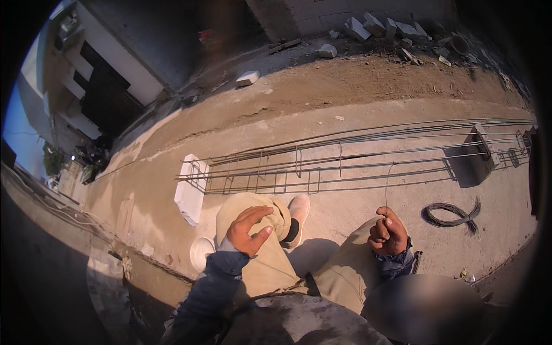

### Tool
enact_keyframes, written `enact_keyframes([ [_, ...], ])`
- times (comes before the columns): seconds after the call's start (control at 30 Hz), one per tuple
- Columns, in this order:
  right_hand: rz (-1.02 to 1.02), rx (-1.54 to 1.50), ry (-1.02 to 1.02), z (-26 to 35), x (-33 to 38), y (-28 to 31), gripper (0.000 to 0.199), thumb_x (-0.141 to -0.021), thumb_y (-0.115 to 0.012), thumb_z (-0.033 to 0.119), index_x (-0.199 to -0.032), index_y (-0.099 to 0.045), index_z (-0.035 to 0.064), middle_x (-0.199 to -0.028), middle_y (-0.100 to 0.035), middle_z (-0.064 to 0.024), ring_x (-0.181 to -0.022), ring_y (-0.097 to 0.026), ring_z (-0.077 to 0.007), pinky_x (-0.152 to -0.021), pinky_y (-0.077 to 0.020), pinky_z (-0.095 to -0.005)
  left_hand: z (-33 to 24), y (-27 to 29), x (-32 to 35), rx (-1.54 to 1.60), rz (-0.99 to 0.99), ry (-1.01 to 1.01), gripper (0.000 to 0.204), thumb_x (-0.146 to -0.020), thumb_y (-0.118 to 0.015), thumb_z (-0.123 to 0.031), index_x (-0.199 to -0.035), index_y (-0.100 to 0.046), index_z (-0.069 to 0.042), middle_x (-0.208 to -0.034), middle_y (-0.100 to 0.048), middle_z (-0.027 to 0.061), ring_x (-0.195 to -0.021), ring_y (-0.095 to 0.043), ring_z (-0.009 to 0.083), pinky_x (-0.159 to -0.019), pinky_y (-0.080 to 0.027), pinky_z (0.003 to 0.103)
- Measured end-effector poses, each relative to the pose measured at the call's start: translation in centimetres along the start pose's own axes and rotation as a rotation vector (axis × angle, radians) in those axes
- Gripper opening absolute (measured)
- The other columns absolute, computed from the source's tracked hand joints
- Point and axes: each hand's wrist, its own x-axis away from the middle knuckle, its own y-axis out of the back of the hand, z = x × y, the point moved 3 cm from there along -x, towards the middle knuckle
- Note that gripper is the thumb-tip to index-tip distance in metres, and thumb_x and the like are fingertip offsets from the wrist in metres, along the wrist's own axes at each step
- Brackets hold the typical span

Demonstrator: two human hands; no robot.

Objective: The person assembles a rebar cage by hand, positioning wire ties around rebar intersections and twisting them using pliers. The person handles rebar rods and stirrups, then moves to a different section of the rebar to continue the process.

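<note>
My right hand point(391, 231) is closed over my right knee, pinching a thin tie wire point(387, 187). The wire stands up from my fingers, and its bent tip lies in line with the near bars of a rebar cage; I cannot tell whether it touches them. Above my left knee, my left hand point(249, 231) is held open with its fingers stretched and nothing in it. The rebar cage point(340, 160), long steel bars with several stirrups toward its left end, lies across in front of me. A white block point(191, 192) sits beneath its left end, and a second block point(486, 145) is under the right.
A coil of dark tie wire point(440, 215) lies on the concrete at right. Beside my left leg is a white round container point(201, 253). Broken blocks point(357, 29) and rubble line the far wall. A blurred round shape point(425, 310) fills the lower right.
</note>
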Motion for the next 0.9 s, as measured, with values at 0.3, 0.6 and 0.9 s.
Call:
enact_keyframes([
  [0.3, 0.152, 0.243, -0.594, -10.6, -1.7, -4.7, 0.026, -0.089, -0.043, 0.013, -0.104, -0.053, -0.0062, -0.060, -0.037, 0.0009, -0.054, -0.035, -0.0083, -0.051, -0.0285, -0.0232, 1.1, -6.2, -3.5, 1.141, 0.236, 0.249, 0.037, -0.093, -0.042, -0.013, -0.128, -0.040, -0.003, -0.109, -0.056, 0.0148, -0.098, -0.057, 0.0217, -0.084, -0.048, 0.033],
  [0.6, 0.054, 0.130, -0.651, -12.1, -2.7, -3.6, 0.027, -0.088, -0.044, 0.015, -0.100, -0.054, -0.0070, -0.061, -0.036, 0.0003, -0.053, -0.033, -0.0088, -0.049, -0.0265, -0.0253, 4.3, -5.1, -5.2, 1.499, 0.059, 0.120, 0.032, -0.094, -0.042, -0.019, -0.122, -0.045, -0.003, -0.077, -0.053, 0.0048, -0.074, -0.056, 0.0145, -0.071, -0.049, 0.032],
  [0.9, -0.058, 1.058, -0.436, -6.4, -13.3, -2.1, 0.029, -0.084, -0.053, 0.007, -0.112, -0.051, 0.0010, -0.097, -0.056, -0.0043, -0.089, -0.053, -0.0135, -0.077, -0.0436, -0.0259, 2.1, -3.9, -7.6, 1.372, 0.693, -0.066, 0.031, -0.096, -0.039, -0.026, -0.103, -0.055, 0.000, -0.066, -0.041, -0.0015, -0.060, -0.046, 0.0087, -0.057, -0.041, 0.024],
])
